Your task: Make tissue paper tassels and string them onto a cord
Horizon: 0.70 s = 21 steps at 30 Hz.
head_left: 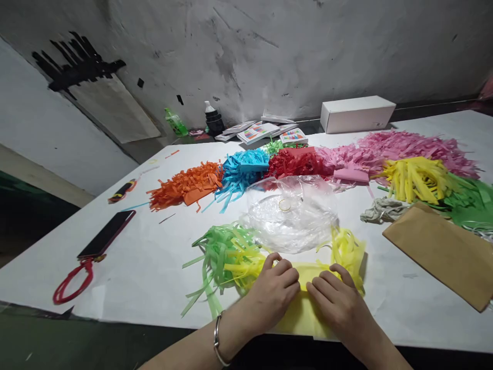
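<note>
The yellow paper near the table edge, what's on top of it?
Both hands rest on the yellow paper: the left hand and right hand, fingers curled and pressing its middle. Its fringed strips show beyond them. The part beneath the palms is covered.

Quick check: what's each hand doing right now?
Left hand: fingers curled, pressing on the yellow fringed paper.
Right hand: fingers bent, pressing on the same paper; nothing lifted.

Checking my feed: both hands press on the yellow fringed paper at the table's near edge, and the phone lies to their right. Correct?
Not quite. The head view shows the phone lying to their left. Both the left hand and right hand do press on the yellow fringed paper.
</note>
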### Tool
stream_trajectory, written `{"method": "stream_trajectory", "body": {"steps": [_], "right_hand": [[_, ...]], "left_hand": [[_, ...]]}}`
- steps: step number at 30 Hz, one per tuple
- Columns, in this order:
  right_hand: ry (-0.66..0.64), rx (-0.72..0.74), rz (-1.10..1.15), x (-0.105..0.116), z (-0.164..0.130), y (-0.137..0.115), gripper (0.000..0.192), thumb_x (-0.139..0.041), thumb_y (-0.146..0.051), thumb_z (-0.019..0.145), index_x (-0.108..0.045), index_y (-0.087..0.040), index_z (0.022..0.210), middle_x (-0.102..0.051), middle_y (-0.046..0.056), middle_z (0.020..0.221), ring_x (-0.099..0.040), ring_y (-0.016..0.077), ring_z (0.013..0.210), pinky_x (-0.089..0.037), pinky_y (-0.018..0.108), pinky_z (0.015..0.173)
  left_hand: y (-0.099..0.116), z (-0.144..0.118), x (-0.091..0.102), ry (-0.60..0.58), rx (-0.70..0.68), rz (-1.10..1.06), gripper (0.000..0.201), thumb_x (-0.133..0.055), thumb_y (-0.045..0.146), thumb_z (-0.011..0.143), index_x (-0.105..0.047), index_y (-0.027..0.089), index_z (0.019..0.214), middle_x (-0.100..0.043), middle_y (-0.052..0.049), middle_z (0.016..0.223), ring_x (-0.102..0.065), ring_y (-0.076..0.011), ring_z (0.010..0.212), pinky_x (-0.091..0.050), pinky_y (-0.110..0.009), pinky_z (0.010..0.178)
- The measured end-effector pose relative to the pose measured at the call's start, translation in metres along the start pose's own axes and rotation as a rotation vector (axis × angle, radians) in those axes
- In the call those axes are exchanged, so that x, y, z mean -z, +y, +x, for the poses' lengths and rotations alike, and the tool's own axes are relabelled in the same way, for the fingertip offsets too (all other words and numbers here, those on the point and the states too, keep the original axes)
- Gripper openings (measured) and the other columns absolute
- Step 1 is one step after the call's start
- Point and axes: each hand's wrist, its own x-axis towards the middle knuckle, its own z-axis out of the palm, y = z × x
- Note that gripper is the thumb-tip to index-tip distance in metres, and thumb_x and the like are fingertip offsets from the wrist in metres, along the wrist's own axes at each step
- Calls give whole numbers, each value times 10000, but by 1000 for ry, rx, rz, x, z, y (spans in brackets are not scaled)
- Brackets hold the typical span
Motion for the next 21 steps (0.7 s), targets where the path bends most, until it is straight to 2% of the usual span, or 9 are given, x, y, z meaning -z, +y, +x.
{"method": "stream_trajectory", "body": {"steps": [4, 8, 16, 21], "right_hand": [[6, -4, 14, 7, -10, 8, 295, -380, -65, 1001, -658, -145, 944, -649, 25, 779, -560, 149, 799, -375, 396, 1011], [18, -7, -24, 11, -10, 7, 298, -385, -33, 980, -664, -134, 956, -675, 54, 843, -582, 175, 864, -376, 431, 1040], [-16, 15, -47, 14, -10, 10, 297, -394, -36, 972, -663, -147, 910, -550, -1, 683, -541, 150, 737, -393, 419, 1028], [-60, 22, -13, 17, -16, 14, 302, -383, -57, 978, -655, -176, 924, -647, 28, 816, -597, 167, 856, -353, 428, 1067]], "left_hand": [[-4, -4, 2, -22, -11, 22, 209, -495, 75, 941, -552, 191, 778, -586, -13, 777, -507, -181, 811, -344, -403, 945], [-4, -5, 0, -8, 17, -60, 140, -503, 104, 947, -593, 203, 907, -648, -20, 877, -536, -181, 842, -338, -401, 921], [-8, -9, -2, 8, 67, -90, 231, -423, 35, 929, -591, 188, 885, -633, -27, 819, -522, -182, 803, -343, -387, 879], [-8, -11, -4, -51, 66, -57, 153, -491, 85, 944, -599, 193, 936, -623, -28, 854, -514, -186, 814, -357, -375, 858]]}}
